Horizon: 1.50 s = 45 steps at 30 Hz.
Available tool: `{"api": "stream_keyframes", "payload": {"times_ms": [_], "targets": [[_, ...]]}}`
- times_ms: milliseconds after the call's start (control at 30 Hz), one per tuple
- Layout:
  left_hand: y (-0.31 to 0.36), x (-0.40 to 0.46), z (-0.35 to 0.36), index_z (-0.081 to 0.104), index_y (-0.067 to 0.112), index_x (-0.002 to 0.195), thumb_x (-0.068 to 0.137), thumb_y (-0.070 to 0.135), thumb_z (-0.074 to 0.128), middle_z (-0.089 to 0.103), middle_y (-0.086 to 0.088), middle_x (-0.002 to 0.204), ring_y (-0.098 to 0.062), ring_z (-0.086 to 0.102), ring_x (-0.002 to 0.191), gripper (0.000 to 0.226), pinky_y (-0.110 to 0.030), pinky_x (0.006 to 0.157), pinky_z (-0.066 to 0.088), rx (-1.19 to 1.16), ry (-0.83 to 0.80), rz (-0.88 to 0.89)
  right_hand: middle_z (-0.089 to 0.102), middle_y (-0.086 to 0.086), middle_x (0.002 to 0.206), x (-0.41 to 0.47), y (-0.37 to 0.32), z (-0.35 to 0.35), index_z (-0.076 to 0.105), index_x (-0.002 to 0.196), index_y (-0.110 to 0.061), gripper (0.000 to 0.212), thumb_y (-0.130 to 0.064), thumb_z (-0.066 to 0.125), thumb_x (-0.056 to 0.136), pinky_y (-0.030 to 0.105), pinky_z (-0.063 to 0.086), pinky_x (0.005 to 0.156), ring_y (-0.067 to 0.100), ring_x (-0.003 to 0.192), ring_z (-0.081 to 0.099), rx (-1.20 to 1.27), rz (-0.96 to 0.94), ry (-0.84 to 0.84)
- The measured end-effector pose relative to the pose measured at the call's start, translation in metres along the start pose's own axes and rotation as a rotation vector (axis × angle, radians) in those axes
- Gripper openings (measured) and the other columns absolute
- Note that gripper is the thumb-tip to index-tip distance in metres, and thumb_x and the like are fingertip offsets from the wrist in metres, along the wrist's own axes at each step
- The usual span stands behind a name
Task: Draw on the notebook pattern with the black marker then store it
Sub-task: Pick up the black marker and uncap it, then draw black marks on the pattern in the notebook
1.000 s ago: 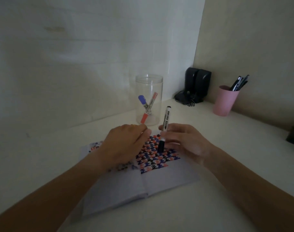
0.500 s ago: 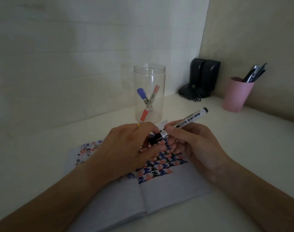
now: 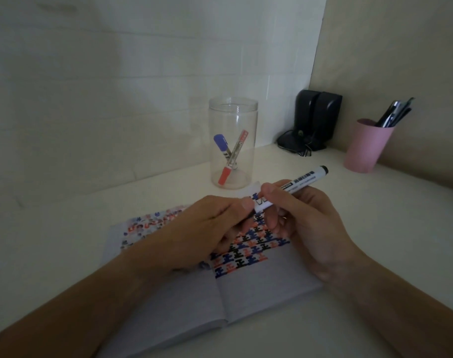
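While gripped, marker (image 3: 292,188) between hands (image 3: 259,228)

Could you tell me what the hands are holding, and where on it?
Black marker: right hand pinches mid-barrel, left hand grips its cap end.

This looks like a home desk or study nook tucked into a corner, dimly lit: a plain pale tabletop (image 3: 375,228) meets a white panelled wall (image 3: 117,73) at the back and a beige wall (image 3: 401,47) on the right. In the corner stands a pair of small black desktop speakers (image 3: 317,120) with a loose cable, and near them a pink cup (image 3: 365,148) holds pens. A clear plastic jar (image 3: 233,143) with a blue and a red marker inside and an open notebook (image 3: 194,301) filled with a coloured pattern add to the stationery, all of it pointing to a personal writing or study spot rather than a workshop or shop.
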<state>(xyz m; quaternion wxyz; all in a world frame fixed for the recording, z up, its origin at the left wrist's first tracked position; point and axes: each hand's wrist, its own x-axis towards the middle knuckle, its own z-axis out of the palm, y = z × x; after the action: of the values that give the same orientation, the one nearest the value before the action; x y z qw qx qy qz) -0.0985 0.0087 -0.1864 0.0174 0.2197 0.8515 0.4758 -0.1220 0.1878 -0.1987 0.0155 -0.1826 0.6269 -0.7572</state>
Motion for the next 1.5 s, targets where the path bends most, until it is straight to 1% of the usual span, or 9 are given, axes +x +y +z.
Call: {"api": "stream_keyframes", "payload": {"times_ms": [100,300,400,567,700,867,1100,1267,1500], "targets": [[0.0,0.0,-0.001,0.047,0.019,0.068,0.104,0.036,0.034,0.03,0.01,0.053,-0.009,0.024,0.044,0.042,-0.022,0.045,0.023,-0.025,-0.017,-0.004,0.058,0.007,0.051,-0.002,-0.001,0.003,0.066,0.055,-0.017,0.039,-0.019,0.064,0.094,0.02,0.041,0.045,0.015,0.045,0.05,0.012,-0.009,-0.003],[0.005,0.002,-0.007,0.045,0.017,0.091,0.097,0.015,0.051,0.05,0.0,0.061,-0.016,0.046,0.04,0.009,-0.03,0.039,0.048,0.734,0.035,0.218,0.061,0.005,0.048,0.0,0.0,0.008,0.065,0.055,-0.011,0.04,-0.021,0.066,0.094,0.021,0.038,0.042,0.014,0.04,0.05,0.009,0.006,0.097],[-0.001,0.005,-0.007,0.053,0.012,0.09,0.099,0.028,0.03,0.057,-0.004,0.064,-0.02,0.05,0.041,0.03,-0.034,0.04,0.049,1.076,0.134,0.32,0.059,0.006,0.047,0.0,-0.001,0.01,0.065,0.057,-0.007,0.04,-0.022,0.066,0.094,0.021,0.038,0.041,0.014,0.04,0.049,0.021,0.027,0.132],[-0.003,0.008,-0.005,0.053,0.015,0.081,0.097,0.037,0.022,0.05,0.002,0.055,-0.012,0.034,0.038,0.042,-0.025,0.038,0.037,1.043,0.167,0.29,0.057,0.005,0.047,0.002,0.001,0.008,0.068,0.068,-0.003,0.033,-0.024,0.068,0.093,0.022,0.036,0.039,0.014,0.039,0.047,0.037,0.066,0.182],[-0.001,0.009,0.005,0.06,0.007,0.087,0.096,0.022,0.031,0.053,-0.002,0.059,-0.018,0.041,0.04,0.034,-0.031,0.039,0.045,0.676,0.171,0.232,0.055,0.004,0.045,0.005,0.001,0.007,0.068,0.068,-0.002,0.032,-0.022,0.066,0.093,0.022,0.034,0.038,0.014,0.039,0.046,0.043,0.052,0.143],[-0.007,0.003,-0.027,0.044,0.023,0.05,0.103,0.041,0.034,0.029,0.005,0.049,-0.014,0.022,0.04,0.056,-0.023,0.042,0.022,-0.491,0.232,-0.187,0.055,0.002,0.048,0.016,-0.014,-0.035,0.071,0.075,-0.008,0.021,-0.022,0.065,0.09,0.025,0.03,0.043,0.014,0.044,0.043,0.14,-0.027,0.176],[-0.026,-0.003,-0.015,0.051,0.026,0.099,0.099,0.053,0.011,0.058,0.007,0.09,-0.005,0.054,0.08,0.049,-0.021,0.076,0.039,0.712,0.306,0.161,0.057,0.004,0.048,0.018,-0.005,-0.042,0.071,0.079,-0.005,0.019,-0.02,0.064,0.089,0.024,0.032,0.039,0.016,0.042,0.045,0.107,-0.015,0.174],[-0.033,-0.001,-0.011,0.055,0.033,0.106,0.095,0.058,0.04,0.059,0.016,0.087,-0.005,0.056,0.075,0.031,-0.024,0.07,0.047,0.721,0.228,0.248,0.067,0.007,0.057,0.014,-0.024,-0.044,0.072,0.084,-0.003,0.019,-0.004,0.056,0.093,0.022,0.047,0.044,0.017,0.049,0.058,0.113,-0.006,0.199],[-0.041,-0.002,-0.013,0.053,0.043,0.105,0.089,0.065,0.047,0.059,0.019,0.088,0.001,0.054,0.075,0.028,-0.018,0.069,0.042,0.707,0.237,0.255,0.062,0.01,0.063,-0.016,-0.021,-0.025,0.074,0.078,-0.006,0.008,-0.004,0.071,0.084,0.025,0.044,0.048,0.018,0.054,0.054,-0.261,0.148,0.051]]}}
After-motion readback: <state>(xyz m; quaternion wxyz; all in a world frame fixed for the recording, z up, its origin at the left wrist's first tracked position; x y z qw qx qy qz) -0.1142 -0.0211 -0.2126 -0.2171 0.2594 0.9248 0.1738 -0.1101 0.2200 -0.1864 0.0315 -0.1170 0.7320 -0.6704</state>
